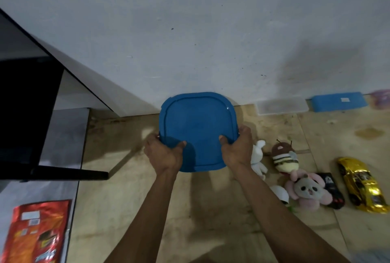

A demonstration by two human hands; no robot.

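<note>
A square blue plastic lid [198, 123] with rounded corners is held up in front of the grey wall, above the wooden floor. My left hand [163, 153] grips its lower left edge, thumb on top and fingers underneath. My right hand [237, 146] grips its lower right edge the same way. Whatever lies beneath the lid is hidden.
Right of my arms lie a white plush [258, 157], a brown striped bee plush [285, 158], a pink flower plush [306, 187], a black toy car [332, 189] and a gold toy car [362, 184]. A clear container [281, 105] and blue box [339, 101] stand by the wall. Dark furniture [31, 115] and a red packet [35, 233] are left.
</note>
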